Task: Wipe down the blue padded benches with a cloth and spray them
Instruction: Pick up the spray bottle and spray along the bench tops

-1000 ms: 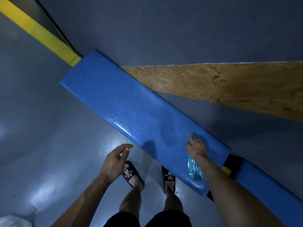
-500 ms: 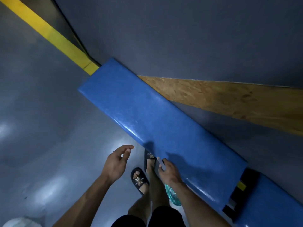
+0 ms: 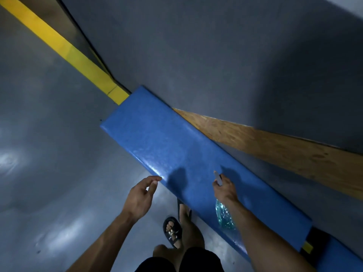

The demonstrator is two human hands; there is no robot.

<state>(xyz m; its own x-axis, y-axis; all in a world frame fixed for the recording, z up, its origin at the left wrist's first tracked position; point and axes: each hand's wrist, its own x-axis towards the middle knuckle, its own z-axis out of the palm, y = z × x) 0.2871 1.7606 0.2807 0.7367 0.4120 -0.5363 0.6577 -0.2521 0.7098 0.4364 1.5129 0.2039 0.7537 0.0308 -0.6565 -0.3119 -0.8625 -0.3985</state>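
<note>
Two blue padded benches show: one full bench (image 3: 176, 154) running across the middle and the end of a second bench (image 3: 341, 256) at the lower right corner. One spray bottle (image 3: 224, 214) is in view. There are two bare hands, the left hand (image 3: 140, 195) and the right hand (image 3: 225, 190), two black sandals (image 3: 172, 230), one yellow rail (image 3: 64, 50), and one chipboard panel (image 3: 284, 150).

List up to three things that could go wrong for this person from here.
1. The right hand holds the spray bottle over the bench; overspray may land on the glossy floor, and the sandals could slip.
2. The left hand is empty and no cloth is visible, so spray may sit unwiped.
3. Dim light may hide missed patches.
</note>
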